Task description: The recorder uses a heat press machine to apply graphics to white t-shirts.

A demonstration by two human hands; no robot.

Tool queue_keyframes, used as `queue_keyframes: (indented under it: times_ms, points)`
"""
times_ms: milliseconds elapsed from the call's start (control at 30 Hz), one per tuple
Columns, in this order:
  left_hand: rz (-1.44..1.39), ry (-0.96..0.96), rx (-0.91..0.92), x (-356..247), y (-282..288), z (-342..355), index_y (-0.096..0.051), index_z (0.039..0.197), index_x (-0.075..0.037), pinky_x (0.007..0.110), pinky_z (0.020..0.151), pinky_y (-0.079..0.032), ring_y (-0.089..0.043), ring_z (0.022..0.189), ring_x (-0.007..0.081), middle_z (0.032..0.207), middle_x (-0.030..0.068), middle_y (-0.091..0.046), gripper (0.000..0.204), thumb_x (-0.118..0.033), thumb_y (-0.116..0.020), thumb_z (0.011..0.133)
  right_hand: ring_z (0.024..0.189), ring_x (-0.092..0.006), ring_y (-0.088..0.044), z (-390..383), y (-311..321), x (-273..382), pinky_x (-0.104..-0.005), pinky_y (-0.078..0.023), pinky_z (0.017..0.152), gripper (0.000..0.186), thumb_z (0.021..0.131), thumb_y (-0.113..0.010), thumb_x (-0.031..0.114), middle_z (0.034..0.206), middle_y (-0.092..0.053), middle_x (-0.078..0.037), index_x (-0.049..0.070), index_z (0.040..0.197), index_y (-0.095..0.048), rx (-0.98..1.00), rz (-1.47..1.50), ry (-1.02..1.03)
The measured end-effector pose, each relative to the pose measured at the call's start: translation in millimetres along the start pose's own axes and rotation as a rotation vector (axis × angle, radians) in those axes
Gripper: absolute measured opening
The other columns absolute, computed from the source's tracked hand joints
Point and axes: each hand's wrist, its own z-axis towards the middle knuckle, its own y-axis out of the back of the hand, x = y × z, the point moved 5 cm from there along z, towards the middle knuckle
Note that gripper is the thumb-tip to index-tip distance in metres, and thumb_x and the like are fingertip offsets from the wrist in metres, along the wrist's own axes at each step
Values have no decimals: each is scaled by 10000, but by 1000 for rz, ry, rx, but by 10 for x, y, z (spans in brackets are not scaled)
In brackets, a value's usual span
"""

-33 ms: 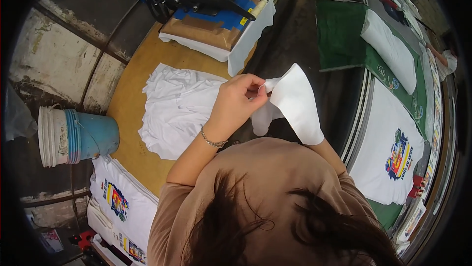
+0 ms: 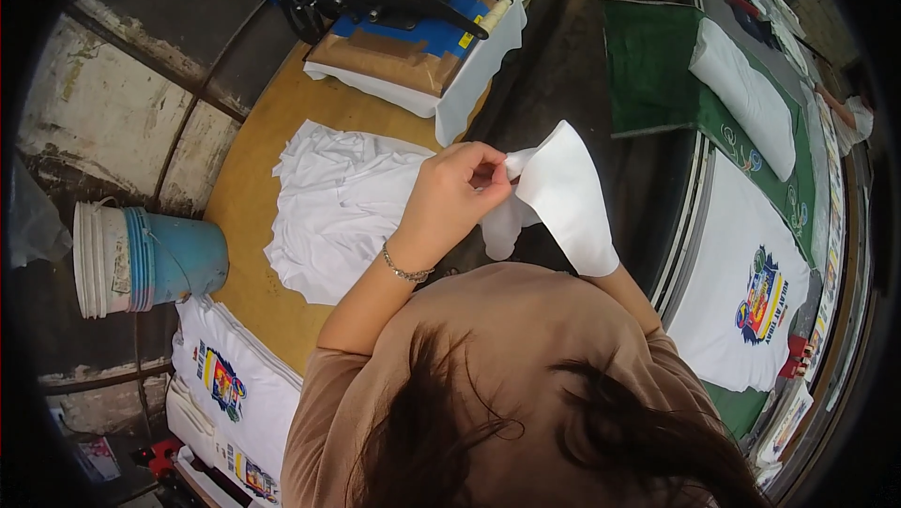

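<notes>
My left hand [image 2: 455, 194], a beaded bracelet at its wrist, is closed in a pinch on the edge of a white cloth [image 2: 568, 198]. That cloth stands up in front of my chest like a sleeve or a folded flap. My right forearm [image 2: 633, 300] goes in behind it, and the cloth hides the right hand and its fingers. Left of my left hand, a crumpled white garment [image 2: 343, 203] is spread on the yellow-brown tabletop [image 2: 249, 227]. Whether it joins the held cloth cannot be seen, since my left hand and arm cover the place between.
A blue and black heat press [image 2: 404, 34] stands at the table's far end. Stacked buckets [image 2: 178, 259] sit at the left edge, near printed white shirts [image 2: 221, 381]. On the right, a long bench carries a green cloth [image 2: 648, 62], a white roll [image 2: 746, 100] and another printed shirt [image 2: 713, 273].
</notes>
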Motion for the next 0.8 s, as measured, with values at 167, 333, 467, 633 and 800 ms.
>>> queue_keyframes:
  times_ms: [167, 333, 467, 633, 800]
  points:
    - [-369, -67, -39, 50, 159, 159, -536, 932, 2, 295, 706, -537, -660, 803, 187, 1002, 141, -616, 152, -67, -627, 832, 1088, -219, -552, 24, 50, -66, -336, -424, 953, 394, 875, -601, 215, 1187, -580, -115, -16, 1187, -537, 55, 920, -54]
    - [-947, -470, 97, -67, -27, 315, -446, 967, -41, 301, 647, -502, -621, 797, 199, 1107, 205, -540, 284, -307, -541, 946, 1196, -228, -493, 45, 91, -127, -412, -373, 1046, 437, 920, -534, 348, 1266, -550, -91, 31, 1220, -525, 123, 1471, 13]
    - [69, -499, 306, 338, -305, 239, -613, 1025, -116, 302, 574, -467, -632, 681, 206, 805, 71, -631, 218, -264, -608, 865, 1139, -240, -521, -13, 1015, -484, -421, -406, 1001, 473, 921, -457, 477, 1231, -562, -69, 99, 1188, -554, -642, 845, 156]
    - [575, -207, 497, 1421, -261, -706, -646, 932, -130, 415, 591, -472, -611, 698, 309, 767, 97, -630, 230, -324, -581, 827, 1187, -315, -500, -255, 2980, -536, -471, -441, 990, 404, 869, -567, 184, 1318, -486, -202, -17, 1216, -517, -611, 445, 593]
    - [393, 383, 734, 1772, -73, -1666, -617, 1091, -162, 408, 729, -488, -628, 821, 334, 927, 156, -642, 311, -395, -496, 926, 1233, -308, -462, -705, 4626, -503, -504, -371, 1053, 455, 824, -593, 132, 1311, -488, -195, -45, 1227, -478, -666, 988, 623]
